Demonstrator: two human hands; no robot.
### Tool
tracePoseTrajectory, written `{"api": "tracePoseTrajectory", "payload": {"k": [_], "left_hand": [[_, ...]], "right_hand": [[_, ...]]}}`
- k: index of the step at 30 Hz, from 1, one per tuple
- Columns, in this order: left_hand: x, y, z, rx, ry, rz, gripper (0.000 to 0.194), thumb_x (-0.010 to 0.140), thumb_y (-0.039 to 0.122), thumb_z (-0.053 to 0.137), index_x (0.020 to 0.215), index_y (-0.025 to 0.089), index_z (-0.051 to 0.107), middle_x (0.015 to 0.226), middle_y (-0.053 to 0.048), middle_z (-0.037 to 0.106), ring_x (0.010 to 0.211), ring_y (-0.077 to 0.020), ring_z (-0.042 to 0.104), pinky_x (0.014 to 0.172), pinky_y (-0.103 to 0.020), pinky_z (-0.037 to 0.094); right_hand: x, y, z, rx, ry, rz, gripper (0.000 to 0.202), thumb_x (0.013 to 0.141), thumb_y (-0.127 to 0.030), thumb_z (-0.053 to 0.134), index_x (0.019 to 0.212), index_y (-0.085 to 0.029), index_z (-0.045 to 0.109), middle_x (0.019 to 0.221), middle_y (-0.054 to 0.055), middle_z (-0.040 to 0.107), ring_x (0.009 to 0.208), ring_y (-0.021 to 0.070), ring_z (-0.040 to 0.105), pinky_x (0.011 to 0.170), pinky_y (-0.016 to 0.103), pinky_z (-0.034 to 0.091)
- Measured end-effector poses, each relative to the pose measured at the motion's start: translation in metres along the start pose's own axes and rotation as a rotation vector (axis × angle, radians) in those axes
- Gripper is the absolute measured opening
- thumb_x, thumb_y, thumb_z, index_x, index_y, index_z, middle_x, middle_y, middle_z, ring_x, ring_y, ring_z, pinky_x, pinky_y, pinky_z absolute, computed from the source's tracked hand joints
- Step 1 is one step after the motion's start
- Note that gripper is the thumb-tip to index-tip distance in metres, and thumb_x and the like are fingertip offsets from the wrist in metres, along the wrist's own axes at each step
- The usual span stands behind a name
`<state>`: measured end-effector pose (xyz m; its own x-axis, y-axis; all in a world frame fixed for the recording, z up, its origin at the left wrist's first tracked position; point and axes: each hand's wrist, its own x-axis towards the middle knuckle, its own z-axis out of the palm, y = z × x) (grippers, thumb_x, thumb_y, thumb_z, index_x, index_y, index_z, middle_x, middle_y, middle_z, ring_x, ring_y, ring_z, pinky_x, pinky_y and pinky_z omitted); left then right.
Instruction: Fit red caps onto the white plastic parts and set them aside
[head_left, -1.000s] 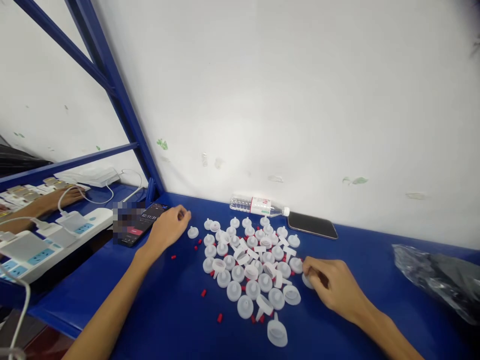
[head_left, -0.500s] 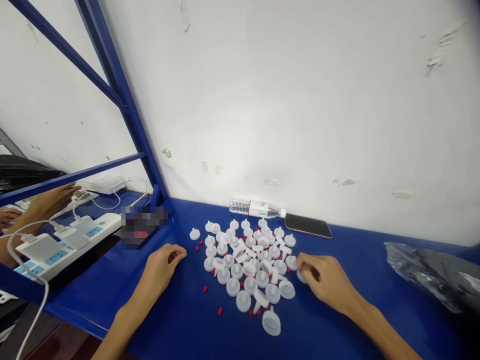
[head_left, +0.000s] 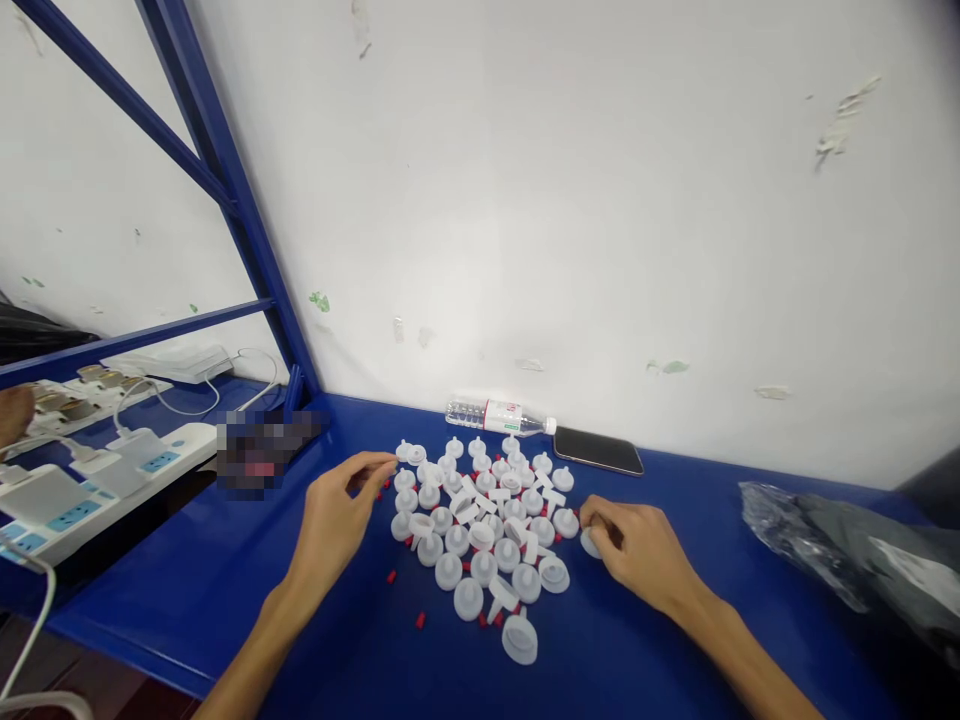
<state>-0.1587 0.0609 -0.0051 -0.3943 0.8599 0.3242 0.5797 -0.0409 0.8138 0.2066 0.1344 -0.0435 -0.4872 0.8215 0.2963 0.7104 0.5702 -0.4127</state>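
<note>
Several translucent white caps with nozzles (head_left: pixel 469 598) lie in a heap on the blue table (head_left: pixel 315 640), some upright and some tipped over. Small red pieces (head_left: pixel 421 620) are scattered among and in front of them. My left hand (head_left: pixel 341 505) is at the heap's back left edge, thumb and forefinger nearly together beside a white cap; whatever lies between the fingertips is too small to make out. To the right of the heap, my right hand (head_left: pixel 637 550) has its fingers curled on a white cap (head_left: pixel 590 543), which is partly hidden beneath them.
A clear bottle (head_left: pixel 501 416) and a dark phone (head_left: pixel 598 451) lie near the wall. Plastic-wrapped dark material (head_left: pixel 847 555) is at the right. White power strips (head_left: pixel 97 500) with cables stand left of the blue frame (head_left: pixel 251 240). Another person's hand (head_left: pixel 13 412) shows at the far left.
My left hand has moved right and forward to the heap's edge, where a separate cap stood. My right hand stays on its cap. The view has shifted slightly, and the other person's hand has mostly left it.
</note>
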Motion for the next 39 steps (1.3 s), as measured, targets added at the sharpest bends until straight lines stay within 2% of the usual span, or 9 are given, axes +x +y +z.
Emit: {"api": "tracePoseTrajectory", "payload": {"k": [4,8,13,16,21,26,31,35,39], "left_hand": [[0.014,0.027,0.034,-0.172,-0.122,0.012,0.034,0.083,0.050,0.071,0.093,0.018,0.078,0.079,-0.003,0.076,0.067,-0.0161,0.063,0.062,-0.026,0.049],[0.032,0.049,0.065,-0.349,-0.273,0.004,0.030,0.080,0.045,0.075,0.087,0.016,0.078,0.076,-0.004,0.076,0.069,-0.0168,0.068,0.065,-0.026,0.055],[0.046,0.057,0.092,-0.481,-0.417,-0.010,0.033,0.074,0.039,0.083,0.094,0.014,0.078,0.084,-0.009,0.080,0.075,-0.0198,0.074,0.072,-0.030,0.060],[0.044,0.057,0.103,-0.520,-0.430,-0.008,0.030,0.076,0.038,0.081,0.094,0.014,0.078,0.084,-0.009,0.079,0.075,-0.0197,0.074,0.069,-0.029,0.060],[0.024,0.058,0.115,-0.518,-0.357,0.051,0.024,0.088,0.040,0.072,0.090,0.017,0.077,0.080,-0.005,0.076,0.064,-0.0134,0.066,0.054,-0.022,0.051],[0.005,0.059,0.116,-0.483,-0.331,0.193,0.015,0.090,0.035,0.072,0.088,0.022,0.078,0.088,-0.002,0.075,0.072,-0.0118,0.064,0.058,-0.020,0.047],[0.000,0.063,0.111,-0.495,-0.325,0.315,0.010,0.083,0.029,0.080,0.089,0.021,0.078,0.089,-0.003,0.074,0.072,-0.0114,0.064,0.057,-0.020,0.047],[-0.012,0.064,0.116,-0.513,-0.388,0.386,0.009,0.081,0.027,0.082,0.084,0.019,0.078,0.080,-0.004,0.073,0.070,-0.0118,0.064,0.058,-0.020,0.048],[-0.026,0.063,0.125,-0.525,-0.452,0.448,0.009,0.082,0.027,0.081,0.084,0.019,0.079,0.079,-0.005,0.072,0.069,-0.0125,0.064,0.060,-0.021,0.050]], "right_hand": [[0.002,0.004,-0.011,-0.027,-0.093,0.053,0.026,0.103,-0.039,0.043,0.119,-0.027,0.061,0.065,-0.005,0.059,0.057,0.0176,0.056,0.063,0.030,0.036],[-0.001,0.014,-0.022,-0.063,-0.173,0.092,0.033,0.100,-0.056,0.051,0.110,-0.028,0.062,0.067,-0.004,0.057,0.060,0.0181,0.055,0.063,0.031,0.036],[-0.003,0.021,-0.021,-0.039,-0.229,0.128,0.030,0.096,-0.056,0.059,0.101,-0.027,0.063,0.073,-0.003,0.062,0.063,0.0175,0.058,0.062,0.030,0.037],[-0.002,0.021,-0.019,-0.049,-0.193,0.122,0.029,0.098,-0.055,0.055,0.103,-0.028,0.065,0.080,-0.002,0.066,0.066,0.0183,0.061,0.065,0.031,0.040],[-0.002,0.023,-0.018,-0.013,-0.118,0.150,0.031,0.100,-0.056,0.052,0.112,-0.031,0.066,0.099,0.000,0.073,0.067,0.0187,0.066,0.069,0.033,0.047],[-0.003,0.021,-0.012,0.291,0.009,0.234,0.038,0.097,-0.057,0.058,0.126,-0.033,0.063,0.104,0.000,0.077,0.080,0.0197,0.075,0.070,0.028,0.056],[-0.004,-0.004,-0.005,0.376,0.154,0.174,0.035,0.091,-0.054,0.068,0.119,-0.033,0.072,0.080,-0.001,0.074,0.063,0.0164,0.068,0.052,0.023,0.051],[-0.006,-0.031,0.004,0.528,0.134,0.193,0.032,0.086,-0.051,0.074,0.108,-0.029,0.079,0.069,-0.001,0.069,0.053,0.0143,0.060,0.051,0.023,0.051],[-0.007,-0.046,0.016,0.817,0.017,0.342,0.041,0.078,-0.057,0.080,0.102,-0.024,0.082,0.063,0.003,0.069,0.049,0.0166,0.060,0.046,0.026,0.050]]}}
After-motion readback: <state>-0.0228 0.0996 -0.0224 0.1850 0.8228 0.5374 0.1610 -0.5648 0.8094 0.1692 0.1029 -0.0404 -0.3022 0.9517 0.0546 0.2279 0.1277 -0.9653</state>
